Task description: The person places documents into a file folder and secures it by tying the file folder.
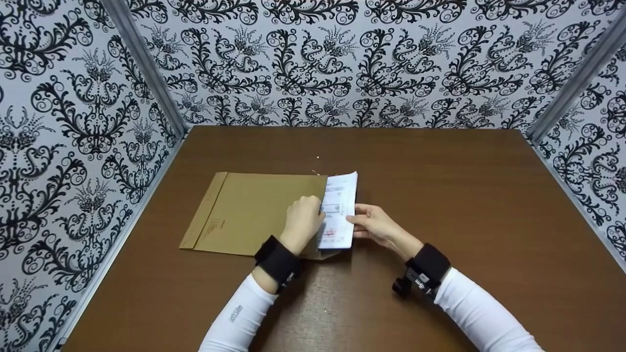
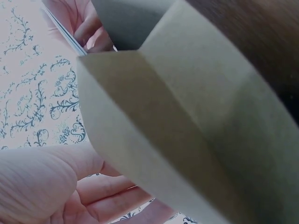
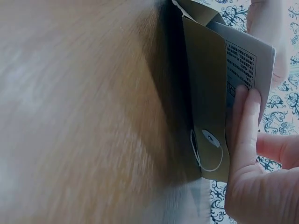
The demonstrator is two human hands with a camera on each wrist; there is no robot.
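A brown kraft envelope (image 1: 257,208) lies flat on the table, its open end toward the right. A stack of white printed papers (image 1: 341,195) with a red stamp sticks partly out of that end; the rest is hidden inside. My left hand (image 1: 304,215) grips the envelope's upper layer at the opening, fingers curled. In the left wrist view the envelope's mouth (image 2: 154,98) gapes beside that hand. My right hand (image 1: 376,225) pinches the outer edge of the papers, thumb above and fingers beneath. A flap with a string button (image 3: 211,138) shows in the right wrist view, under the papers.
The brown wooden table (image 1: 455,195) extends around the envelope. Patterned black-and-white walls (image 1: 313,63) border it at the back and sides. Both wrists wear black bands (image 1: 279,261) with cameras, and white sleeves cover the forearms.
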